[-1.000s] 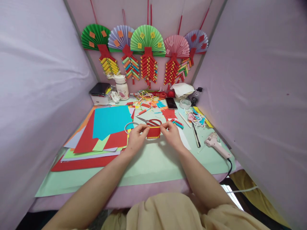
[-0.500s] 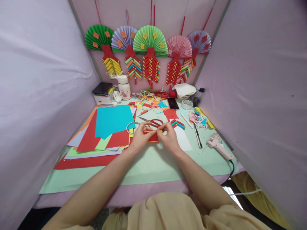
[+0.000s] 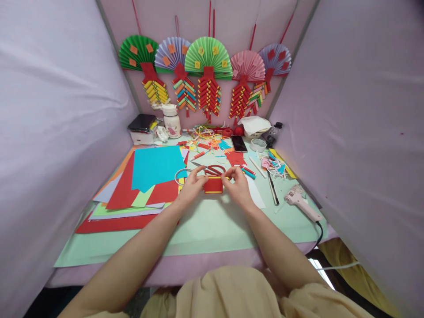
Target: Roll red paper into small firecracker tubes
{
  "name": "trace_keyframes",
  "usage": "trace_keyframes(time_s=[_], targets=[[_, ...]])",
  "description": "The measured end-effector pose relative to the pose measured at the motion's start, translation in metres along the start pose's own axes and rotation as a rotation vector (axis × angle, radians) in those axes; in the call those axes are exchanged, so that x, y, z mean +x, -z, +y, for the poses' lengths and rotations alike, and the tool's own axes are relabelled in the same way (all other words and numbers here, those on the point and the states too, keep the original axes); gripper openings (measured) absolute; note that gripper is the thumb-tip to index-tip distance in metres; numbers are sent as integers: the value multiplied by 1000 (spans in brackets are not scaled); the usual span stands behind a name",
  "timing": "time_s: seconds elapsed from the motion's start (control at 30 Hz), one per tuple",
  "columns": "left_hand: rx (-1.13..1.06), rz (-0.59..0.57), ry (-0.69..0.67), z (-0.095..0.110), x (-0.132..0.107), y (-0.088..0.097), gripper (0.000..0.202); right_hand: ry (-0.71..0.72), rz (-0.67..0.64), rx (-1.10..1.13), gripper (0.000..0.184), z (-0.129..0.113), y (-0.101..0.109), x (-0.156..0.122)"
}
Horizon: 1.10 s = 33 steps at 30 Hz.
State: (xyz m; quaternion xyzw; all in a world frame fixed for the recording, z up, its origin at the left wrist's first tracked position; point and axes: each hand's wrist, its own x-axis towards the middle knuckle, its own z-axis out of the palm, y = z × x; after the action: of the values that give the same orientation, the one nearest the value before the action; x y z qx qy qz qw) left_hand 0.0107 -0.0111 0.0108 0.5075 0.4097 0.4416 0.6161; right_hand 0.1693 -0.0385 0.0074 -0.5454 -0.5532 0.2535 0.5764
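Note:
I hold a small red paper rectangle with yellow strips along its top and bottom edges point(image 3: 213, 184) just above the pale green mat point(image 3: 212, 229). My left hand point(image 3: 190, 186) pinches its left end and my right hand point(image 3: 237, 185) pinches its right end. Red-handled scissors point(image 3: 212, 169) lie just behind the piece. A stack of coloured paper sheets with a blue sheet on top point(image 3: 155, 165) lies to the left of my left hand. A clear tape ring point(image 3: 180, 175) rests by the stack's right edge.
A pink glue gun point(image 3: 300, 201) with a black cord lies at the right front. A phone point(image 3: 237, 143), a tape roll point(image 3: 257, 144), paper scraps, a ruler point(image 3: 273, 189) and a white jug point(image 3: 171, 120) sit farther back. Paper fans with firecracker strings point(image 3: 207, 70) hang on the back wall.
The red piece lay flatter and lower half a second ago; now both hands hold it upright again, its face toward me. The hands shifted slightly apart.

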Motion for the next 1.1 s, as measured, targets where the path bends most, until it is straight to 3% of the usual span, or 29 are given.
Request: trace_keyframes(time_s=[0.13, 0.23, 0.37, 0.6, 0.97, 1.1], targets=[[153, -61, -42, -1, -1, 3, 37, -3, -27, 46, 17, -5, -2, -3], [270, 26, -170, -2, -3, 2, 27, 48, -40, -38, 17, -8, -2, -6], [437, 95, -370, -2, -9, -1, 22, 136, 2, -318, 11, -10, 0, -8], [601, 123, -495, 0, -15, -5, 19, 163, 59, -472, 10, -11, 0, -10], [622, 135, -569, -1, -21, -7, 21, -19, 23, -75, 14, -16, 3, -6], [496, 203, -497, 3, -19, -5, 20, -62, 101, 50, 17, -6, 13, 3]])
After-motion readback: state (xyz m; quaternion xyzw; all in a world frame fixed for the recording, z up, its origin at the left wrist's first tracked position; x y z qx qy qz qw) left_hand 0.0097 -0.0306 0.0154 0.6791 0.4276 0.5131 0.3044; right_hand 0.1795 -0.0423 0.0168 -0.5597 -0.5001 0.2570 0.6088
